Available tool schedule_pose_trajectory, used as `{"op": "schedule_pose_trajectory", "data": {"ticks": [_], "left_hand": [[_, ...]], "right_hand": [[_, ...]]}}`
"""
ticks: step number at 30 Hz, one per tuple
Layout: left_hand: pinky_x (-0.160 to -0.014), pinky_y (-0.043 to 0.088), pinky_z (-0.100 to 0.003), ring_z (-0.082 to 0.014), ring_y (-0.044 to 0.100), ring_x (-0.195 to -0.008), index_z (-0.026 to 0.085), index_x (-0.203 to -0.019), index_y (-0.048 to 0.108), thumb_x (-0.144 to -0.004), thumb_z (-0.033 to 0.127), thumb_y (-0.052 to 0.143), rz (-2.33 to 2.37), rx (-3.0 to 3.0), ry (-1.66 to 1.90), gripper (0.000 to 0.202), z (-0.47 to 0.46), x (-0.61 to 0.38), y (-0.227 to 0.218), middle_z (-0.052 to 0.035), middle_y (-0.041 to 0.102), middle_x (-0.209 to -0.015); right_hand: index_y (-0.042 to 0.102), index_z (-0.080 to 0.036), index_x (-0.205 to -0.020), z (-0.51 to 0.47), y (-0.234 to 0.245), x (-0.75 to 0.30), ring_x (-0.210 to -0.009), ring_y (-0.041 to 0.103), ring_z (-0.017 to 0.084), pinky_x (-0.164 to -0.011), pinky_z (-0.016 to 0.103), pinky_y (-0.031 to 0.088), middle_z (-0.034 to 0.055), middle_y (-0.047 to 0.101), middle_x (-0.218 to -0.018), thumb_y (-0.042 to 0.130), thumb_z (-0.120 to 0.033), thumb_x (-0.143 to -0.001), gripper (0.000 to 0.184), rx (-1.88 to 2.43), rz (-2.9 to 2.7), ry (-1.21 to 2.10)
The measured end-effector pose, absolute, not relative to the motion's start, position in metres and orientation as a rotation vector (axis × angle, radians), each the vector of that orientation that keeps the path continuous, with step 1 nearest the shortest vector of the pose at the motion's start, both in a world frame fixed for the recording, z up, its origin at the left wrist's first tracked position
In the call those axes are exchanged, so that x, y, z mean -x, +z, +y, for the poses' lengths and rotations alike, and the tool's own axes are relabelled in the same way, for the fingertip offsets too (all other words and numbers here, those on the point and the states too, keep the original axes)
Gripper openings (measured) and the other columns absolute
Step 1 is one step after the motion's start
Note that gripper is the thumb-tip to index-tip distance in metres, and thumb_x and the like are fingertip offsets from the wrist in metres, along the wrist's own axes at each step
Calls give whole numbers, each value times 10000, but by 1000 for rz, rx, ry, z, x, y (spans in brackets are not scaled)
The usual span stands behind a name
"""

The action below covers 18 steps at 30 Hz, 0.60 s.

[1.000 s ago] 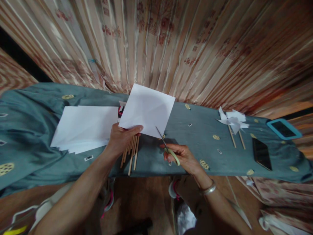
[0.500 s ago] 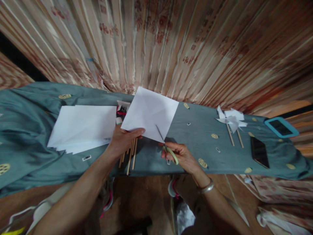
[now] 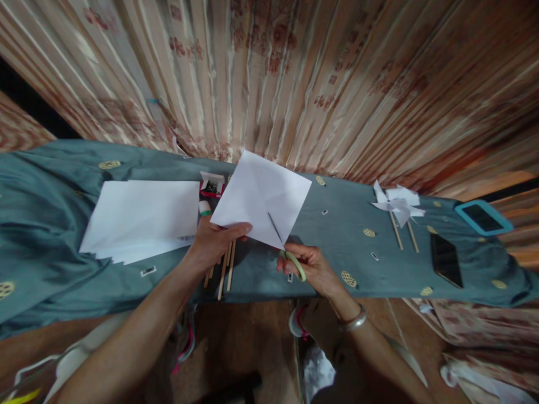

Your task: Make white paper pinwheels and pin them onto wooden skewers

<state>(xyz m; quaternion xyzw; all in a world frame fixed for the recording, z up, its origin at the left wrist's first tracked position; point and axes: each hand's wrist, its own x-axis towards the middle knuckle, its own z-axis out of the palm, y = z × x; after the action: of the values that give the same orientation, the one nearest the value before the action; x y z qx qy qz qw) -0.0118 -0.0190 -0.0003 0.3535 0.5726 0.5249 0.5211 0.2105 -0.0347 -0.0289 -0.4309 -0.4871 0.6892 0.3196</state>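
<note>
My left hand (image 3: 214,240) pinches the lower left edge of a square white sheet of paper (image 3: 259,193), thumb on top. My right hand (image 3: 309,264) has its fingers in the pale green handles of a pair of scissors (image 3: 275,227). One dark blade lies over the paper, pointing up and left from its lower right corner; the other blade is hidden beneath. Under my left hand several thin wooden sticks (image 3: 227,269) lie on the cloth, partly covered.
A stack of white paper (image 3: 145,216) lies at left. Beside it are a small red box (image 3: 211,185) of dark bits and a white-and-green glue stick (image 3: 204,208). Rightward lie paper pinwheels (image 3: 398,203) on sticks, a black phone (image 3: 446,260) and a blue-framed tablet (image 3: 483,217).
The paper has shifted slightly right, and its lower right corner sits deeper between the scissor blades. More of the red box shows now. Both hands keep their hold.
</note>
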Motion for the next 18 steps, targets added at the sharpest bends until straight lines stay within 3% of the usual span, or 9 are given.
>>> {"op": "schedule_pose_trajectory", "data": {"ticks": [18], "left_hand": [[-535, 522, -257, -154, 593, -590, 141, -620, 654, -491, 302, 838, 1286, -833, 1205, 277, -20, 10, -6, -37, 672, -642]], "right_hand": [[753, -183, -725, -34, -15, -205, -518, 475, 80, -521, 222, 437, -14, 645, -599, 860, -547, -559, 414, 1167, -1344, 1749]]}}
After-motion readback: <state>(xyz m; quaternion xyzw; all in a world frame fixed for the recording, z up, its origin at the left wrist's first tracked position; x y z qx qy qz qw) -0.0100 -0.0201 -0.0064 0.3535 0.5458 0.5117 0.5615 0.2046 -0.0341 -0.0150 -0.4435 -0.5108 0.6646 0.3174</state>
